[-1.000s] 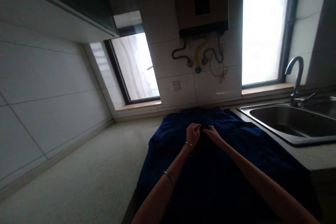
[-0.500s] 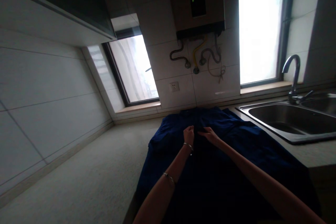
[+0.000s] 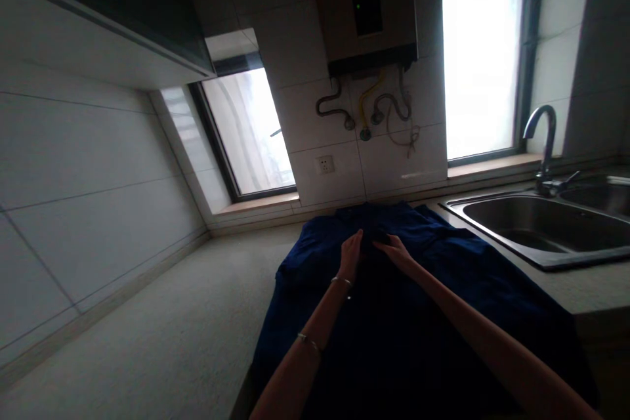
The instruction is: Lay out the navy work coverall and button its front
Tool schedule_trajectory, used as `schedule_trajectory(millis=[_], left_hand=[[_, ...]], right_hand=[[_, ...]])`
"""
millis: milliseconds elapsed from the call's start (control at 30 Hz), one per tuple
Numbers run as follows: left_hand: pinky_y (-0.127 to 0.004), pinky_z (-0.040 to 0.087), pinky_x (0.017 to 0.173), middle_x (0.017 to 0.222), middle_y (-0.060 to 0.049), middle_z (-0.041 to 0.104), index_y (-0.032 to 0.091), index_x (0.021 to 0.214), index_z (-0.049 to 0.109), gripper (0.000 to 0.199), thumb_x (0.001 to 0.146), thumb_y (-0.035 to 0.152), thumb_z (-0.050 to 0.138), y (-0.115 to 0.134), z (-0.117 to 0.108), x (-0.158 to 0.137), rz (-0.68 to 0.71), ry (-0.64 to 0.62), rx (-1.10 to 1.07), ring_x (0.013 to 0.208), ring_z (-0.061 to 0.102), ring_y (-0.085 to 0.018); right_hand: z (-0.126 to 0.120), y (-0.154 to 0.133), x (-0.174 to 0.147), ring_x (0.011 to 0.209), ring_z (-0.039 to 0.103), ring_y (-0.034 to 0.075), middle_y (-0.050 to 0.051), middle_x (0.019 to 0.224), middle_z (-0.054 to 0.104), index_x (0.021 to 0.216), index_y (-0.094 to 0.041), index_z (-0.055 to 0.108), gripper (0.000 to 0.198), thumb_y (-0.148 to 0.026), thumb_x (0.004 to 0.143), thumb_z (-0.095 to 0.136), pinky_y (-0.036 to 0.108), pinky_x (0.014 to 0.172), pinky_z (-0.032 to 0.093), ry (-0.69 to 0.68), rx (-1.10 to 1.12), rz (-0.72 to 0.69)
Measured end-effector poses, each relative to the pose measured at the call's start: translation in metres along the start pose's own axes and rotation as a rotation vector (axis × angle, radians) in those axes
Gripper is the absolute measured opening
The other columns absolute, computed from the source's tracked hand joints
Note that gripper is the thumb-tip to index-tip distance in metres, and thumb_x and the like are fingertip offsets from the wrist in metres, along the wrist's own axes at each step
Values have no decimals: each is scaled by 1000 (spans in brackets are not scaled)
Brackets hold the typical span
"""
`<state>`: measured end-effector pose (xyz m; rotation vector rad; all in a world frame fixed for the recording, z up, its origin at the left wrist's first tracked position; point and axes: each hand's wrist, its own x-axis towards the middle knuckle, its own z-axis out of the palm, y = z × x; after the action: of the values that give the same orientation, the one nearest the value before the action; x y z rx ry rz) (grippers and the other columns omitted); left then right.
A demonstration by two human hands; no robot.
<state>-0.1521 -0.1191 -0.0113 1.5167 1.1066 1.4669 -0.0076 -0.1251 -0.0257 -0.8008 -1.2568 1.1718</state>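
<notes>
A dark blue garment (image 3: pixel 453 275), shaped like a shirt or jacket, lies spread over the counter, its top end near the wall and its lower part hanging toward me. Close to its upper middle, my left hand (image 3: pixel 351 253) is closed with the fingers pinched on the cloth. Just to the right, my right hand (image 3: pixel 398 253) also pinches the cloth, thumb and fingers pointing left. A small gap separates the two hands. The fabric is so dark there that details at the fingertips are hidden. Two thin bracelets circle my left wrist and forearm.
On the right a steel sink (image 3: pixel 541 256) with a curved faucet (image 3: pixel 547 144) is set into the counter (image 3: pixel 197 302). A water heater (image 3: pixel 364 6) with pipes hangs on the tiled wall above a socket (image 3: pixel 325 165). A cabinet (image 3: pixel 108 6) overhangs the upper left.
My left hand has shifted slightly left and straightened upward. My right hand stays almost in place. The view has moved a little; the garment lies as before.
</notes>
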Motion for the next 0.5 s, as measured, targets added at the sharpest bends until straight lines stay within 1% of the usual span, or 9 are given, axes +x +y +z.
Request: schedule_trajectory(millis=[67, 133, 200, 233, 267, 333, 400, 433, 500], left_hand=[[-23, 42, 53, 60, 0, 59, 13, 72, 67, 37, 62, 48, 71, 6, -5, 1, 20, -23, 27, 59, 53, -14], [-22, 39, 52, 58, 1, 58, 13, 67, 65, 35, 59, 45, 74, 12, -19, 7, 57, -45, 112, 59, 52, -13], [-21, 37, 52, 56, 2, 56, 13, 62, 62, 32, 59, 43, 73, 19, -44, 20, 119, -26, 248, 57, 50, -12], [-21, 37, 52, 55, 2, 55, 13, 60, 61, 30, 60, 41, 72, 24, -63, 28, 152, 8, 327, 57, 50, -12], [-22, 36, 52, 55, 2, 54, 14, 60, 60, 28, 63, 40, 70, 29, -84, 38, 181, 45, 412, 56, 49, -12], [-22, 38, 56, 61, 1, 58, 14, 66, 61, 21, 68, 34, 66, 42, -136, 58, 205, 146, 576, 60, 52, -12], [-26, 40, 62, 66, -1, 60, 13, 74, 62, 17, 72, 30, 61, 58, -195, 75, 197, 233, 629, 70, 56, -16], [-29, 41, 66, 66, -2, 60, 14, 75, 61, 16, 74, 29, 59, 67, -226, 82, 186, 318, 670, 75, 57, -21], [-36, 41, 76, 72, -4, 61, 14, 83, 60, 19, 74, 30, 56, 83, -285, 88, 147, 602, 846, 89, 58, -30]], right_hand=[[-2, -1, 1, 57, 53, 12, 0, 72, 64, 86, -17, 66, 34, -39, 61, 75, 22, 50, 40, -58, 90, 22], [-5, -3, 2, 62, 58, 14, 3, 81, 66, 98, -20, 64, 40, -44, 67, 69, 23, 50, 42, -123, 187, 78], [-9, -5, 4, 66, 59, 16, 6, 85, 67, 103, -19, 63, 43, -47, 71, 64, 22, 48, 41, -108, 223, 78], [-11, -6, 5, 66, 59, 16, 6, 84, 67, 102, -18, 64, 42, -48, 71, 62, 21, 47, 40, -73, 218, 49], [-12, -6, 6, 64, 58, 15, 6, 82, 67, 101, -18, 64, 42, -47, 71, 62, 20, 46, 38, -32, 205, 18], [-14, -5, 9, 57, 54, 13, 4, 73, 65, 95, -16, 66, 39, -46, 70, 62, 19, 43, 35, 35, 172, -25], [-13, -2, 10, 51, 51, 11, 2, 66, 63, 91, -15, 67, 39, -47, 70, 62, 19, 42, 32, 44, 145, -28], [-12, 0, 10, 49, 50, 11, 2, 64, 62, 90, -15, 67, 39, -48, 70, 62, 20, 41, 32, 32, 129, -23], [-9, 3, 10, 48, 49, 10, 2, 63, 62, 90, -14, 67, 41, -50, 70, 62, 19, 41, 31, -2, 94, -20]])
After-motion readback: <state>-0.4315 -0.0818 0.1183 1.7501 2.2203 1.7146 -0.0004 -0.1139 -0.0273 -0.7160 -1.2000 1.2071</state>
